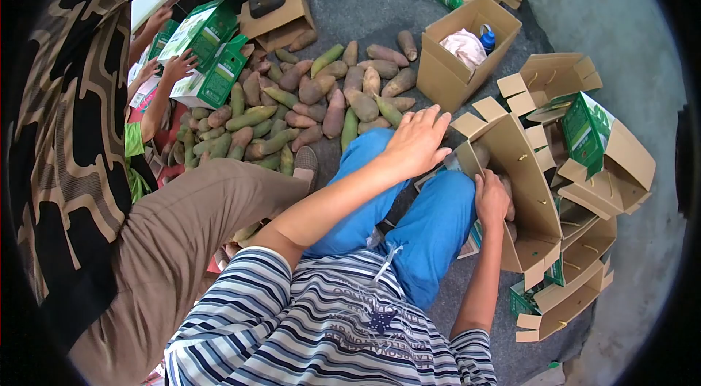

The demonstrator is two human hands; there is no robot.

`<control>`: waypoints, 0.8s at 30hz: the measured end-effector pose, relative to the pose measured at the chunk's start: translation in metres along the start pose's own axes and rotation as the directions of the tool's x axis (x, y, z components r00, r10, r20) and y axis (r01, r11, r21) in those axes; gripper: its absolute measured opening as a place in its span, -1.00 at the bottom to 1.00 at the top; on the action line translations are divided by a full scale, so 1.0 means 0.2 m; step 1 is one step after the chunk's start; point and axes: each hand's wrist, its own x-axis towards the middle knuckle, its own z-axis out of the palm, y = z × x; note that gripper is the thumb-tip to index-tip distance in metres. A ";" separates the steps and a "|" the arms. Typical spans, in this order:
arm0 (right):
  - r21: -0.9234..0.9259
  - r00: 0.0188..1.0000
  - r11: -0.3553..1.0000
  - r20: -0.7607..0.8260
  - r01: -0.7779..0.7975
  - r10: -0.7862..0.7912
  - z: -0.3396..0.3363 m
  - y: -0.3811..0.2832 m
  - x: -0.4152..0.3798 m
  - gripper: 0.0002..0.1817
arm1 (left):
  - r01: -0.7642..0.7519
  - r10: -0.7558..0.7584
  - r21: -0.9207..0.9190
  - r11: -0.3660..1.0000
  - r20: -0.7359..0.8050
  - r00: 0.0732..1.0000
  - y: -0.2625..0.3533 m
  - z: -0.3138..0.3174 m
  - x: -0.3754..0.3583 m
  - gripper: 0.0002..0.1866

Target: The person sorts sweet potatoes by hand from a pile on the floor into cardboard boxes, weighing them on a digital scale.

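Observation:
My left hand [418,141] is stretched out over my left knee, fingers spread, with nothing visible in it. It is close to the heap of long green and reddish-brown fruits [314,86], which look like large mangoes. My right hand [492,200] is closed over the near edge of an open cardboard box [529,189], its fingertips partly hidden. This box stands tilted by my right knee, its flaps folded outward. A few brownish fruits [511,231] show inside it, partly hidden behind my right hand.
Several open cartons [584,240] crowd the right side near the grey wall [621,21]. A carton [456,75] ahead holds a pale cloth and a blue-capped bottle [487,37]. At left, a person in patterned clothing [87,116] stands close; another person's hands [177,65] touch green-and-white boxes [201,32].

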 end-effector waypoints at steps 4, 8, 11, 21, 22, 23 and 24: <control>0.014 1.000 1.000 -0.002 0.006 -0.006 -0.01 0.00 0.00 -0.72 | 0.000 0.000 -0.014 1.000 -0.009 1.000 0.00 0.00 0.00 -0.30; 0.028 1.000 1.000 0.010 -0.010 0.009 -0.02 -0.01 0.00 -0.72 | 0.001 -0.001 -0.004 1.000 -0.001 1.000 0.01 0.01 0.01 -0.30; 0.047 1.000 0.999 -0.010 0.009 -0.008 0.00 0.01 0.00 -0.73 | 0.004 -0.004 0.005 1.000 0.007 1.000 0.04 0.02 0.01 -0.30; 0.087 0.999 0.996 -0.037 0.015 -0.012 -0.02 -0.01 0.00 -0.78 | -0.010 0.008 0.031 0.999 0.052 0.999 0.09 0.07 0.04 -0.31; 0.085 0.999 0.996 -0.034 0.016 -0.013 -0.02 -0.01 0.00 -0.78 | -0.012 0.011 0.030 0.999 0.056 0.998 0.09 0.07 0.05 -0.31; 0.084 0.999 0.996 -0.031 0.017 -0.015 -0.02 0.00 0.00 -0.78 | -0.015 0.013 0.027 1.000 0.060 0.998 0.10 0.08 0.06 -0.31; 0.081 1.000 0.997 -0.027 0.011 -0.009 -0.02 -0.01 0.00 -0.78 | -0.016 0.014 0.024 1.000 0.065 0.998 0.10 0.08 0.06 -0.31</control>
